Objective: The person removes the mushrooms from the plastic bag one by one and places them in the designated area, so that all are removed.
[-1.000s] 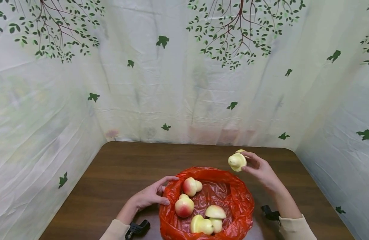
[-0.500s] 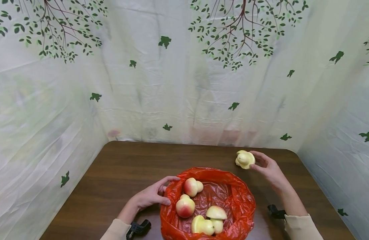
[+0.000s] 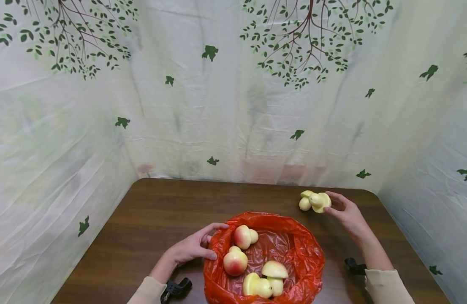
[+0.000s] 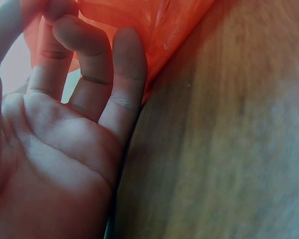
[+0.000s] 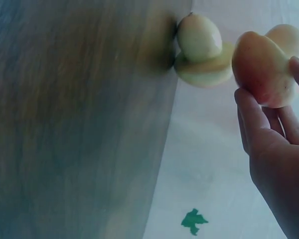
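Observation:
My right hand point(image 3: 346, 214) pinches a toy mushroom point(image 3: 321, 202) between thumb and fingers over the back right of the table. Its cap shows a red and yellow flush in the right wrist view, facing the fingers. Just left of it a second pale yellow mushroom point(image 3: 305, 204) stands on the table with its cap up. My left hand point(image 3: 188, 248) grips the left rim of a red plastic bag point(image 3: 310, 257), which is spread wide. Inside the bag lie several mushrooms, among them one with a red cap point(image 3: 234, 263) and one with a yellow cap point(image 3: 274, 269).
The brown wooden table point(image 3: 172, 202) ends at the back against a white curtain point(image 3: 233, 109) printed with branches and green leaves. Black straps point(image 3: 176, 290) sit on both wrists. The bag stands at the table's front middle.
My right hand has moved to the right with its mushroom, so the mushroom behind shows more fully. My left hand keeps its grip on the bag's rim.

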{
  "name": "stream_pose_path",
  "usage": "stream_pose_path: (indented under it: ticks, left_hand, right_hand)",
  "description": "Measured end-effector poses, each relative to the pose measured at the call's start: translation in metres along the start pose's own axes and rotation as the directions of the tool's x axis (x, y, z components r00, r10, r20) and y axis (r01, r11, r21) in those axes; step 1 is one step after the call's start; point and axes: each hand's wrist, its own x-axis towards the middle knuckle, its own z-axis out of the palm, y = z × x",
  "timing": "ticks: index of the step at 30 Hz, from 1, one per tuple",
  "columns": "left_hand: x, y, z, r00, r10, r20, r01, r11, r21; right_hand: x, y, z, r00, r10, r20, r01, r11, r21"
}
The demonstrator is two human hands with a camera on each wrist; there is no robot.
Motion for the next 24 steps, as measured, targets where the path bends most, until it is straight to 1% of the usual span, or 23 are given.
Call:
stream_pose_path:
  ticks: [5,10,13,20,24]
  left_hand:
    - [0.0,-0.002,-0.001,1.0,0.007,0.006,-0.007,1.0,-0.008]
    - [0.0,-0.003,-0.002,1.0,0.01,0.01,-0.01,1.0,-0.005]
    - [0.0,-0.002,-0.001,1.0,-0.006,0.002,0.006,1.0,0.001]
    - [0.001,-0.002,-0.002,1.0,-0.021,-0.009,0.021,1.0,0.017]
    - [0.0,-0.002,-0.002,1.0,-0.017,-0.008,0.017,1.0,0.017]
  right_hand:
    - [0.001,0.006,-0.003,1.0,0.03,-0.002,-0.03,0.999,-0.016]
    - [0.002,0.013,-0.007,0.999,0.046,-0.022,-0.047,0.998,-0.038]
    - [0.004,0.018,-0.009,0.998,0.055,-0.033,-0.057,0.997,-0.052]
    - [0.007,0.024,-0.014,0.995,0.089,-0.044,-0.092,0.994,-0.06]
    - [0.011,0.027,-0.015,0.993,0.103,-0.052,-0.106,0.992,-0.067]
